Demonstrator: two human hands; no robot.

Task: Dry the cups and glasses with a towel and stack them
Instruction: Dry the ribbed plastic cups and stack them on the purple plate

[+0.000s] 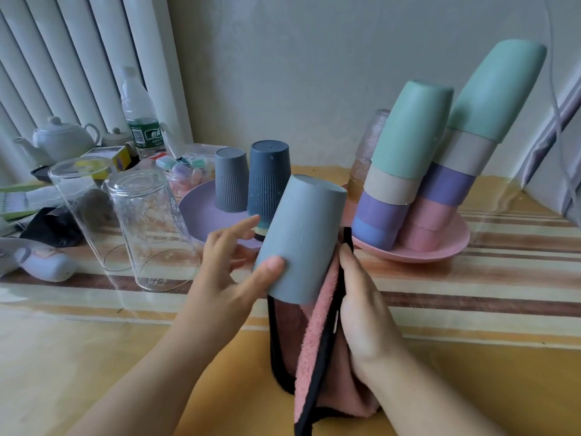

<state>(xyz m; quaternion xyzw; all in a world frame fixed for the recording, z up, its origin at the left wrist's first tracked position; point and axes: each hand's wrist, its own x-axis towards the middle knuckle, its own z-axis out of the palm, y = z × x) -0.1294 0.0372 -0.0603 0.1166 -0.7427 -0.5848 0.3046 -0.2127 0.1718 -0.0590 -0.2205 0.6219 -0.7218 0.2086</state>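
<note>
We see a grey-blue cup [301, 237] held upside down near centre above the table [471, 309], left hand [232, 272] steadying it with thumb and loosely spread fingers, right hand [364, 313] gripping the pink towel [314, 350] against its side, stacked cups [418, 171] far right.

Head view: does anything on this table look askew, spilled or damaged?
Yes. The two cup stacks on the pink plate lean rightward: the taller stack tilts most, the shorter stack slightly less. Wide-angle distortion may add to this. No spill or damage shows. The grey-blue cup is tilted only because it is being handled.
</note>
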